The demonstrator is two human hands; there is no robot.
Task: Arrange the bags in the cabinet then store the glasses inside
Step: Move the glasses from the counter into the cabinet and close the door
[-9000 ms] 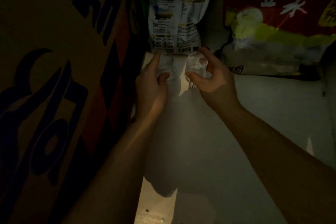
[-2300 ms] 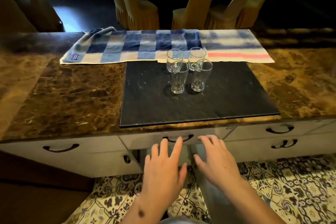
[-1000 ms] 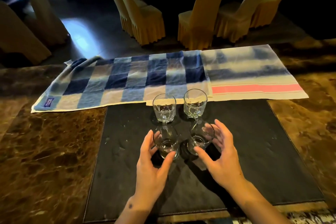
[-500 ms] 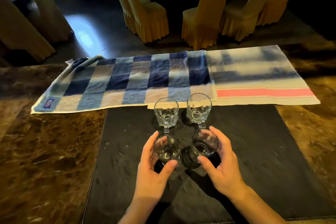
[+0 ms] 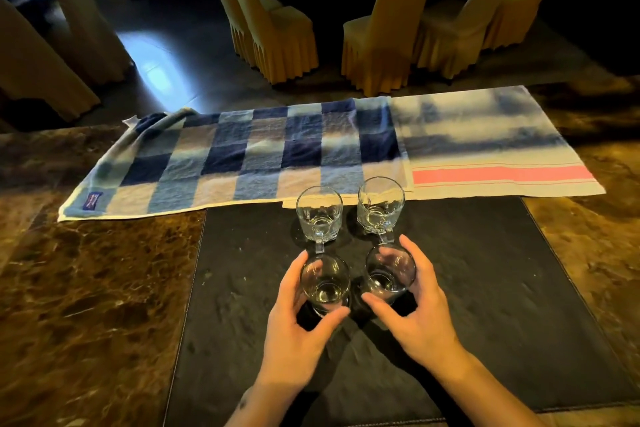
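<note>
Several clear glasses stand on a black mat (image 5: 485, 288) on the marble counter. My left hand (image 5: 294, 326) grips the near left glass (image 5: 325, 282), fingers and thumb curled round its sides. My right hand (image 5: 412, 315) grips the near right glass (image 5: 389, 272) the same way. Just behind them stand two shorter glasses with handles, the far left glass (image 5: 319, 213) and the far right glass (image 5: 380, 204). The cabinet and the bags are out of view.
A blue checked towel (image 5: 225, 156) and a white towel with a pink stripe (image 5: 491, 156) lie along the mat's far edge. Brown marble counter (image 5: 86, 305) spreads to both sides. Beyond the counter stand several yellow-covered chairs (image 5: 277, 28) round a dark table.
Both hands have closed tighter round the two near glasses. The view has shifted slightly closer to the counter.
</note>
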